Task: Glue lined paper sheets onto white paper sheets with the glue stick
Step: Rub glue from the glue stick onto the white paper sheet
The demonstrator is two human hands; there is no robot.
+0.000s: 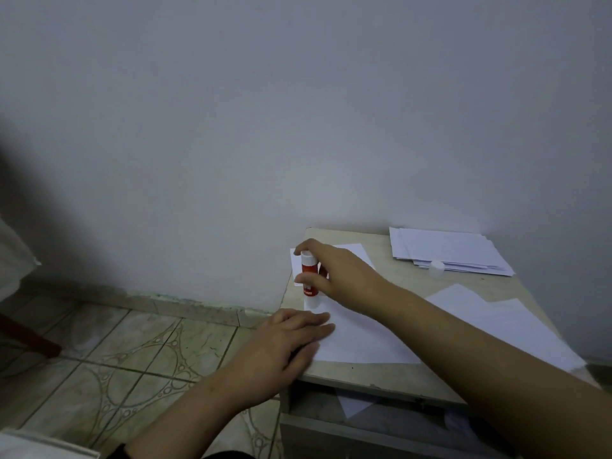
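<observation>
Your right hand [334, 270] gripped the glue stick [309, 279], fingers curled round its red and white barrel, thumb low on the near side. The stick stood nearly upright, its long axis running top to bottom, with the working end down on the sheet of paper [361, 339] at that sheet's far left corner, roughly ten o'clock from the sheet's middle. Whether the sheet was lined or plain could not be told.

Your left hand [284, 342] lay flat, fingers straight and close together, pressing the sheet's left edge at about nine o'clock, at the rim of the small table [390, 376]. The stick stood just beyond those fingertips, towards twelve o'clock, near but apart.

The coming stroke would likely run from that corner towards four o'clock, along the sheet and back under your right forearm, so the right hand was the one placed to make it while the left kept the paper from sliding.

The cap [436, 268] stood at two o'clock, against a stack of papers [447, 251]. Another sheet [503, 323] lay at three o'clock, partly under your arm.
</observation>
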